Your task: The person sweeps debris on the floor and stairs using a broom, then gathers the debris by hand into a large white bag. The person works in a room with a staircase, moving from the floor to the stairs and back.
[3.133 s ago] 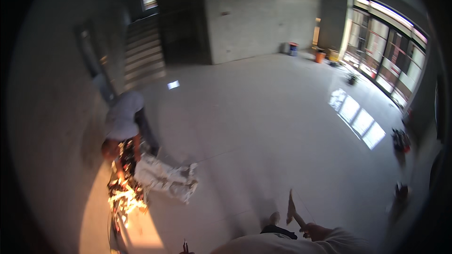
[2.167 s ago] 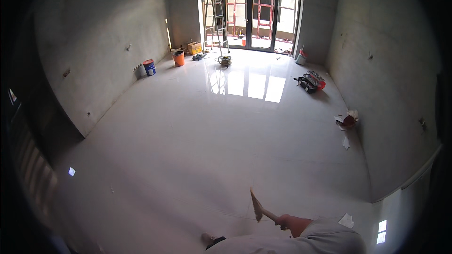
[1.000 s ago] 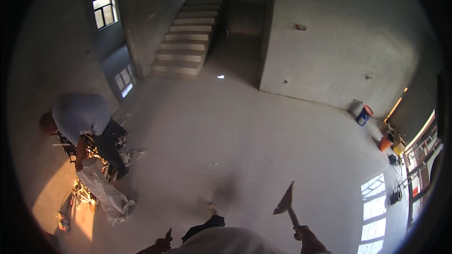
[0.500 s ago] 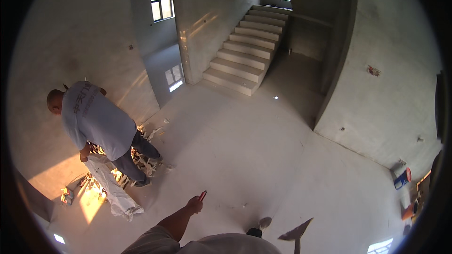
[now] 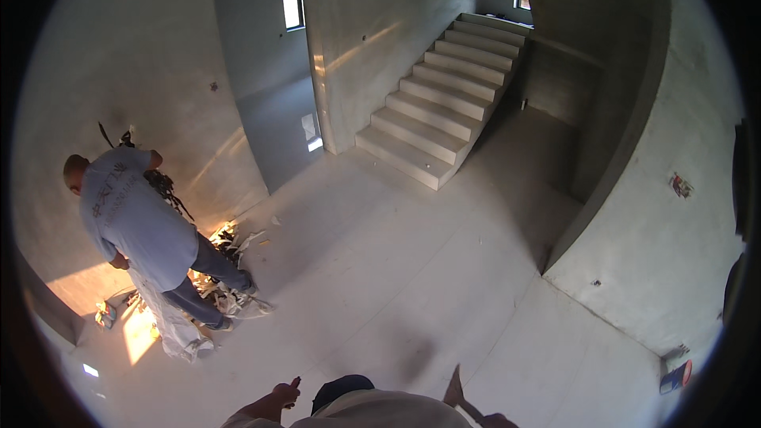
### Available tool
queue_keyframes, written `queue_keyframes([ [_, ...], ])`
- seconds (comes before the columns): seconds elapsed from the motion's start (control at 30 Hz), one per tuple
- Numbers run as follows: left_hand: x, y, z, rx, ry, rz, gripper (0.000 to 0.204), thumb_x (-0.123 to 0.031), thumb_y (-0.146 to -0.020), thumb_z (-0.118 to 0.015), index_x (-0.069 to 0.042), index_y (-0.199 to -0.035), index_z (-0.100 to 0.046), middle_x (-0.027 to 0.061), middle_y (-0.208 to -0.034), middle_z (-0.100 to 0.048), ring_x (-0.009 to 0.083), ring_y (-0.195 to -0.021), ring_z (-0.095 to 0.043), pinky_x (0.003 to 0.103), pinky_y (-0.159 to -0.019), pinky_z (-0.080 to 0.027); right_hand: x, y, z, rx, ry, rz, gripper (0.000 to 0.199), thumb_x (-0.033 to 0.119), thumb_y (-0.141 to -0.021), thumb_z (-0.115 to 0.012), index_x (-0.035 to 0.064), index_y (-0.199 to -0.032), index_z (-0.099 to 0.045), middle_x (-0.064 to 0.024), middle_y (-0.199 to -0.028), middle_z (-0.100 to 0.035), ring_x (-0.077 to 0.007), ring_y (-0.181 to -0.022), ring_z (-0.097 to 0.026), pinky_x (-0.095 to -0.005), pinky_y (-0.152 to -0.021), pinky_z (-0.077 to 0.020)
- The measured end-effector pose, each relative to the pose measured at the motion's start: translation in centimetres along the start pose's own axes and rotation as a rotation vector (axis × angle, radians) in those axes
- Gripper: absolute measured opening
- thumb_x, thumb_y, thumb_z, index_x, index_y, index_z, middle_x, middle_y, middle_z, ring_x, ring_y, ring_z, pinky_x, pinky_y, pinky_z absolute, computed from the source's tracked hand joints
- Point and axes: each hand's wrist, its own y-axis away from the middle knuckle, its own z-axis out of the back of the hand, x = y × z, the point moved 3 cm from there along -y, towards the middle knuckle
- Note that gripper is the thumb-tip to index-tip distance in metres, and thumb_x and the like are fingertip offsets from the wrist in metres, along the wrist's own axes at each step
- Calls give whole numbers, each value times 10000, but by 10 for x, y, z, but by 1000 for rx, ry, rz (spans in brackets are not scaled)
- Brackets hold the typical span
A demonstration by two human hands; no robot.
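Observation:
At the lower edge, my left hand point(image 5: 281, 395) is closed around a small reddish stick-like object point(image 5: 296, 383), its kind too small to make out. To the right, my right hand point(image 5: 498, 422), mostly cut off by the frame edge, grips a scraper point(image 5: 454, 390) with a flared triangular blade that points up, over the floor. Between my hands, in front of my pale shirt point(image 5: 388, 410), shows a dark rounded shape point(image 5: 342, 388) that I cannot identify.
At left, a co-worker point(image 5: 147, 218) holds a white sack point(image 5: 170, 325) and a dark tangled bundle point(image 5: 164, 190) over scattered scraps point(image 5: 226, 246). Concrete stairs point(image 5: 428, 123) rise at the back beside a doorway point(image 5: 273, 95). A blue-and-red bucket point(image 5: 675, 378) stands by the right wall.
The view has turned left, so the stairs lie farther right. My left hand is lower and farther left. The scraper blade has tilted upright. The co-worker has raised a dark bundle.

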Motion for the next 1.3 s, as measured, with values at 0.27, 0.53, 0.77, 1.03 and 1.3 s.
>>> queue_keyframes([
  [0.27, -208, -56, 42, -164, 432, 252, 197, -156, -859, -674, -48, -726, -578, 48, -575, -512, 178, -466, -509, 340, -403, -369, 154, -206, 224, -60, -718, -142, 244, 172, -856, -729, 46, -727, -565, -84, -544, -512, -207, -438, -543, -375, -407, -485],
  [0.53, -601, -191, 263, -56, -261, -246, 220, -311, -873, -641, -91, -883, -643, 96, -714, -638, 213, -536, -616, 396, -479, -520, 328, -270, 354, -112, -822, -394, 171, 75, -834, -687, -17, -782, -552, -138, -600, -508, -277, -468, -571, -397, -390, -471],
  [0.77, -1049, -121, 378, -328, 421, -520, 146, -216, -877, -610, -87, -855, -546, 42, -623, -528, 164, -463, -520, 337, -391, -423, 456, -372, 507, -127, -456, -209, 243, 235, -767, -803, 50, -913, -744, -75, -709, -635, -156, -620, -617, -338, -553, -501],
  [1.03, -1146, -225, 359, -330, -122, -277, 272, -332, -806, -679, -64, -760, -668, 85, -631, -660, 220, -584, -671, 360, -566, -535, 672, -525, 758, 16, -325, -275, 256, 273, -766, -792, 36, -764, -695, -86, -632, -615, -169, -507, -566, -328, -479, -461],
  [1.3, -1119, -315, 439, -219, -138, -199, 593, -212, -969, -449, -101, -1519, -256, 164, -733, -639, 305, -612, -600, 467, -537, -468, 952, -608, 955, -98, -303, 26, 325, 301, -792, -778, 7, -781, -639, -88, -633, -607, -182, -539, -606, -325, -487, -506],
])
